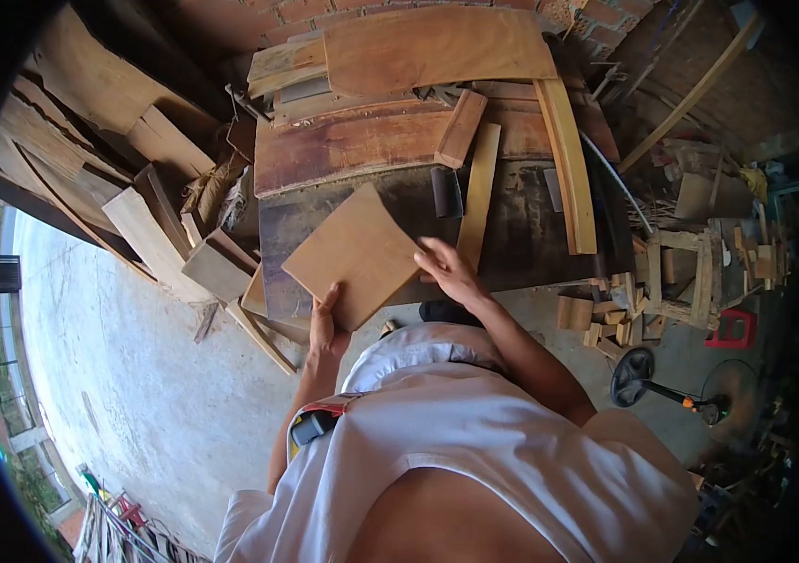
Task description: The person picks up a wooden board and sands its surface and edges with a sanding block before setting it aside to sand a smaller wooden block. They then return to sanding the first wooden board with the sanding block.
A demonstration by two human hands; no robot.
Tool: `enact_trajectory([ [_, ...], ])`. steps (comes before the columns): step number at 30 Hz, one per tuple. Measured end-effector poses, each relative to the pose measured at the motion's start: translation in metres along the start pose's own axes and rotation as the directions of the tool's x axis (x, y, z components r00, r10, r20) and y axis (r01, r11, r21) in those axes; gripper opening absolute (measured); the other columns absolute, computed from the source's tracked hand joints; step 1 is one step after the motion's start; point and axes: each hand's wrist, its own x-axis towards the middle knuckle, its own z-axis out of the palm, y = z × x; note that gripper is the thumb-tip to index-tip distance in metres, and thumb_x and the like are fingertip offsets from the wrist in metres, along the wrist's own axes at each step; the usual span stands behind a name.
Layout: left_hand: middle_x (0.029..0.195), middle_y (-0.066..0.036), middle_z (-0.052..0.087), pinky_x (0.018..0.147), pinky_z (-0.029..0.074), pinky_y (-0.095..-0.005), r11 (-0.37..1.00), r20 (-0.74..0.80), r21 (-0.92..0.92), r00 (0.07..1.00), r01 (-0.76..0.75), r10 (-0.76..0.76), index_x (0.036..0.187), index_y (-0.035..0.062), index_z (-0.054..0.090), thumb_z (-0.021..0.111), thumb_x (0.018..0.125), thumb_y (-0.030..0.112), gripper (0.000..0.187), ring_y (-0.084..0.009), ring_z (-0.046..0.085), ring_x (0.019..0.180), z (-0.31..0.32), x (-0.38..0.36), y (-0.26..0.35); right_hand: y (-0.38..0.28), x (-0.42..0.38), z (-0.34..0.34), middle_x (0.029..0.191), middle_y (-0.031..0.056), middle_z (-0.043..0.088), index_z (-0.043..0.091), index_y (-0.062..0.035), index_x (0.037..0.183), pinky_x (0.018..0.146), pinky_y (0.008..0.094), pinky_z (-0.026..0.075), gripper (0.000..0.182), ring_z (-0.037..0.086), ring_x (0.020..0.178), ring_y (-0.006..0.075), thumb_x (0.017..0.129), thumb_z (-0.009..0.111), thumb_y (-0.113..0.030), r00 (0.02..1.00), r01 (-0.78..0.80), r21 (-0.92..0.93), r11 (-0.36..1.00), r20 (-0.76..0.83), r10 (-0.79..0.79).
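Observation:
A flat, light-brown wooden board (351, 253) with one curved edge is tilted over the near left part of the workbench. My left hand (326, 324) grips its lower left edge, the thumb lying on the upper face. At the board's right edge is my right hand (451, 274), its fingers apart and stretched toward the wood, fingertips right at the edge. Just beyond the board, a dark curled piece that looks like sandpaper (446, 192) rests on the bench. A short reddish wood block (461, 129) and a narrow wood strip (481, 197) lie close by.
The dark workbench (531, 220) carries a wide plank (437, 47) at the back and a long strip (565, 164) on the right. Planks (146, 225) lean at the left. A wooden frame (683, 277), offcuts (620, 319), a red stool (732, 328) and a fan (728, 394) stand right.

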Motion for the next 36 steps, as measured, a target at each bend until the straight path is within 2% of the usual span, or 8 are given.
enact_trajectory([
  [1,0.13,-0.006,0.055,0.101,0.049,-0.0426,1.0,-0.053,-0.005,0.998,-0.029,0.029,0.141,0.0161,0.04,0.065,0.094,0.019,0.053,-0.0226,0.056,0.12,-0.01,-0.001,-0.001,0.008,0.015,-0.005,0.115,0.0181,0.067,0.051,0.0052,0.129,0.083,0.0358,0.058,0.049,0.07,0.093,0.0266,0.096,0.066,-0.027,0.977,0.186,-0.387,0.903,-0.026,-0.212],
  [3,0.129,-0.005,0.055,0.1,0.05,-0.0429,0.998,-0.11,-0.006,0.992,-0.063,0.062,0.141,0.0164,0.04,0.065,0.094,0.017,0.053,-0.0223,0.056,0.119,-0.027,0.001,-0.003,0.029,0.05,-0.022,0.13,0.0287,0.053,0.049,0.003,0.133,0.087,0.0444,0.053,0.055,0.061,0.107,0.0406,0.093,0.067,-0.029,0.921,0.286,-0.523,0.803,-0.082,-0.381],
  [5,0.13,-0.005,0.055,0.1,0.049,-0.0448,0.996,-0.099,0.004,0.991,-0.085,0.085,0.14,0.016,0.041,0.065,0.094,0.017,0.053,-0.0234,0.056,0.119,-0.023,-0.008,-0.009,0.019,0.08,-0.027,0.14,0.0307,0.043,0.046,-0.0017,0.139,0.097,0.0465,0.047,0.059,0.05,0.119,0.0451,0.09,0.068,-0.027,0.716,0.385,-0.817,0.428,-0.028,-0.698],
  [10,0.131,-0.008,0.054,0.1,0.05,-0.0441,0.983,-0.111,0.119,0.982,-0.141,0.154,0.139,0.012,0.041,0.065,0.094,0.014,0.052,-0.0233,0.056,0.121,-0.002,-0.01,-0.019,0.019,0.101,-0.032,0.133,0.0217,0.047,0.051,-0.0056,0.136,0.096,0.0434,0.045,0.054,0.051,0.113,0.036,0.084,0.066,-0.011,0.831,0.269,-0.931,0.249,0.093,-0.548],
  [21,0.131,-0.009,0.057,0.103,0.045,-0.0343,0.942,0.15,0.333,0.989,-0.038,-0.013,0.136,0.0059,0.046,0.064,0.094,0.01,0.046,-0.0179,0.055,0.122,0.072,0.041,-0.036,0.033,0.049,-0.175,0.134,0.0203,0.049,0.055,-0.007,0.135,0.1,0.0453,0.044,0.054,0.05,0.12,0.0411,0.084,0.054,0.009,0.819,0.164,-0.911,0.379,-0.088,-0.566],
  [23,0.131,-0.008,0.057,0.103,0.045,-0.0344,0.94,0.184,0.342,0.981,-0.004,-0.063,0.137,0.0064,0.046,0.064,0.094,0.011,0.047,-0.0177,0.054,0.123,0.087,0.045,-0.037,-0.015,0.029,-0.186,0.131,0.0206,0.054,0.056,-0.0075,0.133,0.1,0.0424,0.045,0.056,0.053,0.121,0.0399,0.082,0.05,0.014,0.777,0.279,-0.769,0.576,-0.171,-0.605],
  [29,0.131,-0.006,0.058,0.102,0.046,-0.0352,0.922,0.223,0.365,0.949,0.132,-0.224,0.139,0.0083,0.045,0.065,0.094,0.016,0.049,-0.0185,0.055,0.122,0.129,0.054,-0.039,-0.058,0.017,-0.264,0.124,0.0183,0.058,0.056,-0.0076,0.13,0.102,0.0422,0.044,0.055,0.053,0.121,0.0389,0.08,0.05,0.014,0.561,0.048,-0.859,0.509,-0.399,-0.726],
  [36,0.125,-0.004,0.062,0.096,0.051,-0.0351,0.916,0.318,0.384,0.913,0.121,-0.254,0.135,0.0096,0.05,0.065,0.095,0.022,0.044,-0.0168,0.061,0.113,0.165,0.069,-0.039,0.005,0.025,-0.335,0.139,0.018,0.054,0.053,-0.0081,0.137,0.107,0.0413,0.041,0.039,0.05,0.13,0.0361,0.101,0.049,-0.023,0.785,-0.1,-0.7,0.707,-0.492,-0.376],
])
